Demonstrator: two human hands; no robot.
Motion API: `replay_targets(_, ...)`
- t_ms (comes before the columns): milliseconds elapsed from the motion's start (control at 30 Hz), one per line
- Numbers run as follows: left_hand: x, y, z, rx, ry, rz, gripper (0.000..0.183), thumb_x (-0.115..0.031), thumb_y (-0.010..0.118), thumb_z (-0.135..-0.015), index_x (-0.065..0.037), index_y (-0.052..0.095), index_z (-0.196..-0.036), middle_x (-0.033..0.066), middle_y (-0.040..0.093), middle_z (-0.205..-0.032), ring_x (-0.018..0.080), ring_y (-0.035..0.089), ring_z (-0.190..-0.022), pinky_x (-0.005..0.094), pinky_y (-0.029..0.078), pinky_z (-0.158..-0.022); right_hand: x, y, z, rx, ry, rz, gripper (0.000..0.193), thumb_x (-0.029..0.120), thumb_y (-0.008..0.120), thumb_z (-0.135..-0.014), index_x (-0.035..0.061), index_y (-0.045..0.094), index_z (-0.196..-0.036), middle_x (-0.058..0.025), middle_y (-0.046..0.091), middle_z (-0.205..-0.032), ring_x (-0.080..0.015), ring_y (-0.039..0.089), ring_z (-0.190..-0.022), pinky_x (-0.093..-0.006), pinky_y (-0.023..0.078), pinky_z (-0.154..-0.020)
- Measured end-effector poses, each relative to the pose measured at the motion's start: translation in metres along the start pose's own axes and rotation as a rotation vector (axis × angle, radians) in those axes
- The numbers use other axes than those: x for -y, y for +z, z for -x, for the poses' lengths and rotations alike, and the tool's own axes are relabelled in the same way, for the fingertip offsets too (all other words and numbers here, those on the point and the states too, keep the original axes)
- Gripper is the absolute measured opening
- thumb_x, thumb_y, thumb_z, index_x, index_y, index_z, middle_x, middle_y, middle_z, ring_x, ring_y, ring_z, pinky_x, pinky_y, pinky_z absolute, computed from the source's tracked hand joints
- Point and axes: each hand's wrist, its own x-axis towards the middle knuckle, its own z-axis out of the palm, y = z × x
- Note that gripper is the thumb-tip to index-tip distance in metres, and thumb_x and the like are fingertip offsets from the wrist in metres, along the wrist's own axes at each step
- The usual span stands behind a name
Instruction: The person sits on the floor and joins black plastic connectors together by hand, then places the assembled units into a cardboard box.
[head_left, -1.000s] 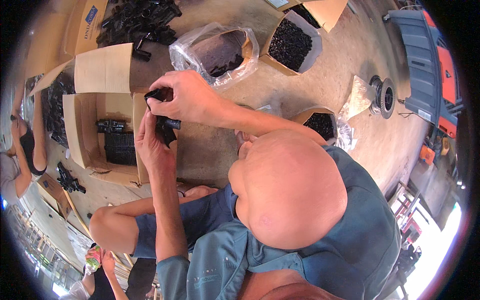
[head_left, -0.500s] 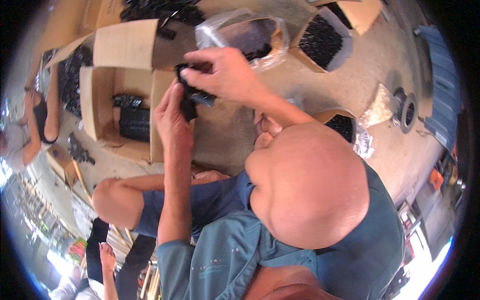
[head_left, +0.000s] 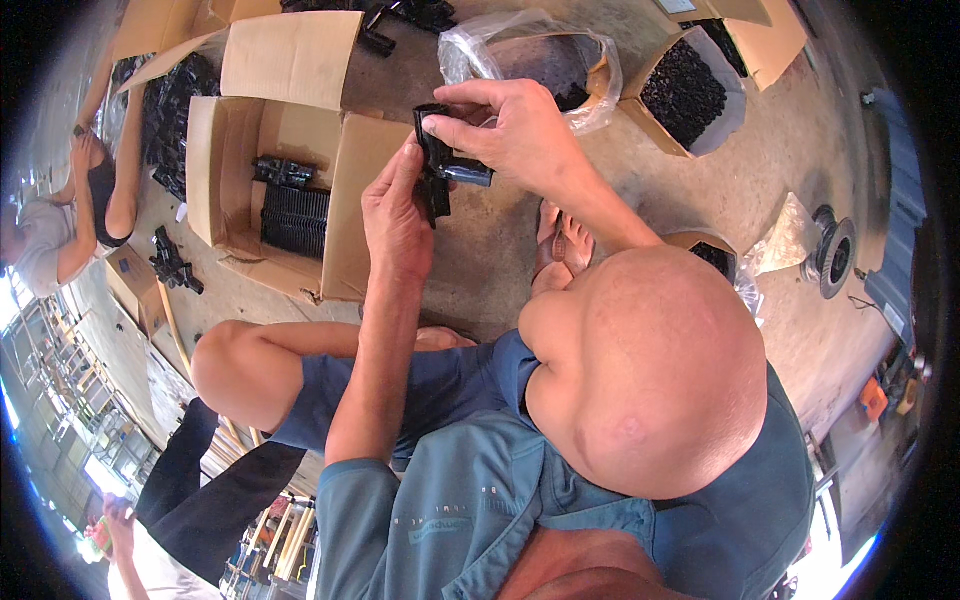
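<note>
A black plastic part with a short tube sticking out of its side (head_left: 466, 172) is held between my two hands, above the floor in front of me. My left hand (head_left: 398, 205) grips its lower end, thumb pressed along the near side. At its upper end, my right hand (head_left: 512, 125) pinches it between thumb and fingers. Just left of my hands stands an open cardboard box (head_left: 207, 165). Inside it are a neat row of thin black pieces (head_left: 295, 222) and a loose black part (head_left: 285, 172). My palms hide some of the held part.
Beyond my hands lies a clear plastic bag (head_left: 470, 50) around a container of dark pieces. Farther right, a carton (head_left: 645, 110) holds many small black pieces. A black spool (head_left: 832, 252) stands at the right. Black parts (head_left: 175, 262) lie on the floor near a seated person (head_left: 55, 235).
The whole scene has shifted right in the picture. Both hands still hold the black part, whose tube shows more plainly now. At lower left, another person's hand has moved left and down.
</note>
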Motion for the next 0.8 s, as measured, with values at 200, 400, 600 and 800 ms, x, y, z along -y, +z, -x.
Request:
replay_targets(200,0.002,-0.001,-0.002,-0.018,-0.001,-0.045,0.034,-0.019,0.067,-0.099,0.001,0.067,-0.128,0.0051,0.072,-0.108,0.0094,0.066,-0.087,0.0256,0.055,-0.074,0.000,0.004,0.003,-0.037,0.004,-0.070,0.048,0.033,0.081,-0.081,0.0004,0.072,-0.115,-0.0190,0.076,-0.095,-0.0265,0.076,-0.085,-0.0357,0.059,-0.081)
replay_targets(400,0.011,-0.015,0.000,-0.009,0.052,-0.048,0.035,-0.018,0.057,-0.104,0.004,0.060,-0.132,0.0097,0.068,-0.122,0.0160,0.067,-0.105,0.0294,0.054,-0.090,0.005,0.009,0.004,-0.028,-0.026,-0.009,0.049,0.028,0.082,-0.080,-0.0014,0.070,-0.118,-0.0179,0.076,-0.095,-0.0192,0.074,-0.083,-0.0321,0.059,-0.077)
replay_targets(600,0.011,-0.007,0.005,0.015,-0.066,-0.009,0.035,-0.025,0.056,-0.105,0.000,0.061,-0.130,0.0080,0.070,-0.112,0.0157,0.067,-0.100,0.0289,0.055,-0.087,0.004,0.003,0.008,-0.012,0.049,-0.006,0.057,0.031,0.081,-0.080,-0.0037,0.066,-0.123,-0.0202,0.075,-0.097,-0.0258,0.075,-0.088,-0.0338,0.059,-0.080)
replay_targets(800,0.026,-0.022,-0.001,0.095,-0.248,0.328,0.039,-0.030,0.054,-0.106,-0.001,0.055,-0.132,0.0123,0.067,-0.114,0.0203,0.066,-0.095,0.0334,0.057,-0.086,0.006,-0.026,0.007,0.062,0.014,0.063,0.050,0.035,0.077,-0.087,-0.0034,0.070,-0.118,-0.0149,0.076,-0.095,-0.0200,0.073,-0.081,-0.0333,0.058,-0.075)
